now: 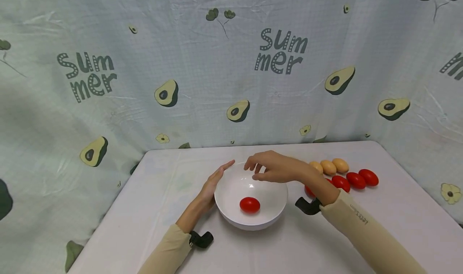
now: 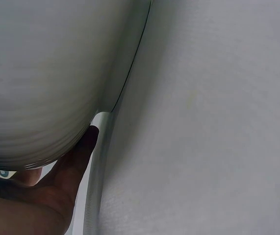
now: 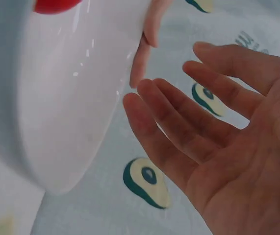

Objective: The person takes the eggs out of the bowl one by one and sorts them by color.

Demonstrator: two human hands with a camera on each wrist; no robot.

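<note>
A white bowl [image 1: 228, 193] stands on the table with one red egg [image 1: 249, 205] lying at its bottom. My left hand [image 1: 211, 188] rests along the bowl's left side, fingers stretched toward the far rim. In the left wrist view its thumb and palm lie against the bowl's outer wall. Above the far right part of the bowl hovers my right hand [image 1: 275, 166], fingers loosely bent downward. From the right wrist, the palm and spread fingers [image 3: 169, 147] show nothing held, close beside the rim.
Right of the bowl, several more red eggs [image 1: 356, 180] lie in a row, partly behind the right forearm. Behind them is a row of tan eggs [image 1: 328, 167]. A printed cloth [image 1: 202, 65] hangs at the back edge of the white table [image 1: 170, 177].
</note>
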